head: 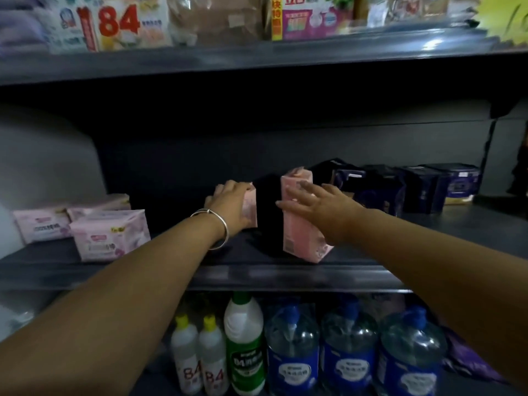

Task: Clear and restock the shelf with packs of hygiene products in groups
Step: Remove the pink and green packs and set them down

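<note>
Both forearms reach up from the bottom corners toward the middle shelf. On the left wrist sits a silver bangle. That left hand lies over a pink pack, fingers curled down onto its top and far side, grasping it. To its right a dark gap separates it from a second, upright pink pack standing near the shelf's front edge; the right hand presses against its side with fingers spread and nearly straight, thumb toward the camera. Behind and right of that hand, a row of dark blue packs crowds the back of the shelf. Far left, pale pink flat packs lie in a small heap. Below the shelf stand two white bottles, a green-labelled bottle and blue-labelled clear jugs. The upper shelf carries blurred packets.
</note>
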